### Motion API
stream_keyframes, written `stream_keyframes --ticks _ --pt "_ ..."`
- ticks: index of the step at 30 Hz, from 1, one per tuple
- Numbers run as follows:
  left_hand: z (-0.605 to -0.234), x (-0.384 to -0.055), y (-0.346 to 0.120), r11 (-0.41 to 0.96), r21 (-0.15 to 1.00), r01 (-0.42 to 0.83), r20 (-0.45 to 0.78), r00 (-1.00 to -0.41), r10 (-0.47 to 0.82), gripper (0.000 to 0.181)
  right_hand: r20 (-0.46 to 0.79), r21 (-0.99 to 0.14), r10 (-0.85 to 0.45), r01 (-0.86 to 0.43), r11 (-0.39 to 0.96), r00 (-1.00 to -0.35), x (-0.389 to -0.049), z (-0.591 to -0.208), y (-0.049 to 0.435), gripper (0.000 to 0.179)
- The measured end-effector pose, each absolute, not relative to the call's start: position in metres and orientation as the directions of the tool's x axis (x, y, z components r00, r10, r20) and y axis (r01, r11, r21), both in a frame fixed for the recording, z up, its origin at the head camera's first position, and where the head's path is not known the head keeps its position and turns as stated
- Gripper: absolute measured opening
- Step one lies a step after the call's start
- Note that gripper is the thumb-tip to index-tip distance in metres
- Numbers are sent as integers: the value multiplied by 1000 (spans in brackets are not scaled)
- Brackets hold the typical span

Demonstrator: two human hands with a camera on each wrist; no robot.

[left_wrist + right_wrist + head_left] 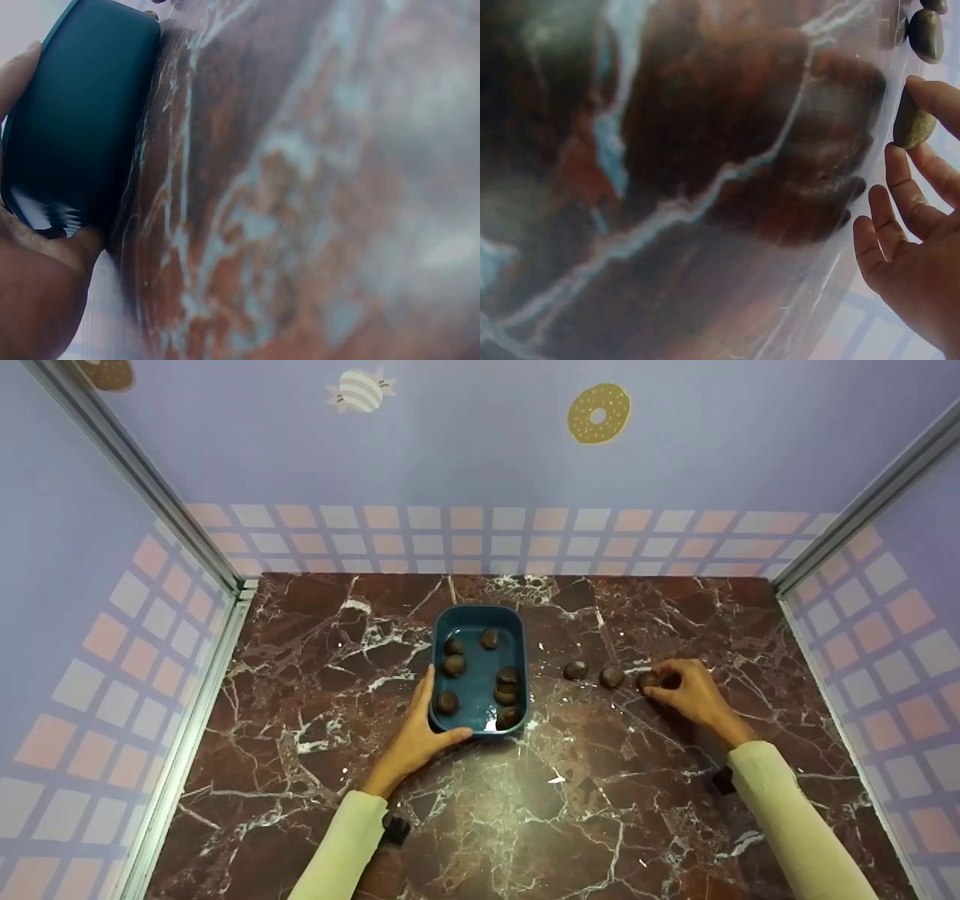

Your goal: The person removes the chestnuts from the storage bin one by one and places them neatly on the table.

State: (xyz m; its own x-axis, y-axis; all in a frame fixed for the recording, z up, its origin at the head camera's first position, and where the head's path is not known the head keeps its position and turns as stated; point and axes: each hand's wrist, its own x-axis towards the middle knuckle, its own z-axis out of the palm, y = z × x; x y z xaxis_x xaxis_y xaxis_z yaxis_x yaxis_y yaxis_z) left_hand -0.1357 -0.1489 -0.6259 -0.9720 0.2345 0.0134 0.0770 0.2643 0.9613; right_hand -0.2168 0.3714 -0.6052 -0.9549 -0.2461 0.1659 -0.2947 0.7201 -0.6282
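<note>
A teal rectangular container (472,684) stands near the middle of the table, with several dark brown rounded stones (454,665) lying inside. My left hand (409,741) holds its near left corner, fingers along the left side and thumb across the near end; the left wrist view shows the container's outer wall (82,97) against that hand. To the right, my right hand (694,694) pinches a smooth stone (913,124) between thumb and fingers, at the table surface. Two more stones lie left of it in a row, a nearer one (611,677) and a farther one (576,670).
The glossy brown marbled table (330,802) has white veins and reflections. Lilac walls with pink and white checks (465,540) enclose it at the back and both sides, joined by metal corner rails (199,690).
</note>
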Motion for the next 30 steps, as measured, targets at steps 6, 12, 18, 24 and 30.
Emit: stream_keyframes --ticks 6,12,18,24,30 --pt "-625 -136 -148 277 958 77 13 -974 227 135 195 -627 -228 -300 719 -954 -215 -610 371 32" --pt "-624 -135 -148 278 958 74 10 -975 223 133 178 -630 -201 -269 729 -963 -214 -612 368 33" --pt "-624 -135 -146 279 957 74 9 -974 227 133 170 -631 -203 -264 729 -964 -213 -603 366 33" --pt "-623 -134 -147 298 951 77 7 -973 229 133 207 -631 -205 -291 720 -957 -215 -570 352 35" --pt "-622 -134 -148 323 943 77 6 -976 216 132 257 -610 -258 -364 704 -931 -218 -544 323 37"
